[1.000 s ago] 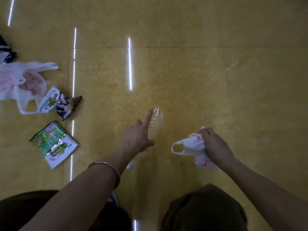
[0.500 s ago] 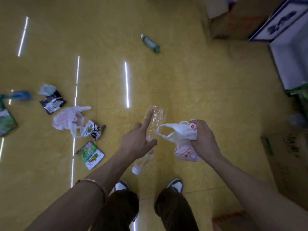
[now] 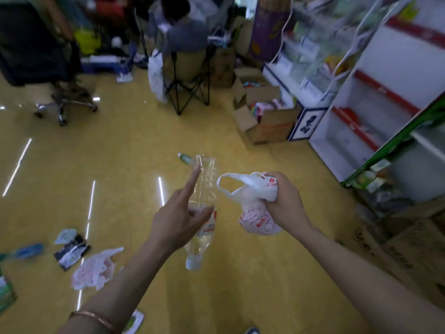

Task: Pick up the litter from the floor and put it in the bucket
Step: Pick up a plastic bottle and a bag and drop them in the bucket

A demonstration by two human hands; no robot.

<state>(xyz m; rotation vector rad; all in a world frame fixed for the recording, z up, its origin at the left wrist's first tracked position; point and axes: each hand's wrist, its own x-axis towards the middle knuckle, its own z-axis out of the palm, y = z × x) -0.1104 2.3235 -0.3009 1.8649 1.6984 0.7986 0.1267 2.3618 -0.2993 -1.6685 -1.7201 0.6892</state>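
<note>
Above yellow floor [image 3: 120, 165]: left hand [image 3: 178, 220] grips clear bottle [image 3: 204, 179], cap down, forefinger straight along it; right hand [image 3: 284, 203] clutches white bag [image 3: 255, 213]; bucket unseen.

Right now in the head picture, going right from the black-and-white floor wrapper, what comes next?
Pinkish plastic bag → packet at the bottom edge → left hand holding the clear plastic bottle → white bag with red print, gripped by the right hand.

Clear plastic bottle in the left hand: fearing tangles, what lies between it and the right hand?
Head view: only the loop handle of the red-printed white plastic bag gripped by the right hand, beside the clear bottle.
</note>
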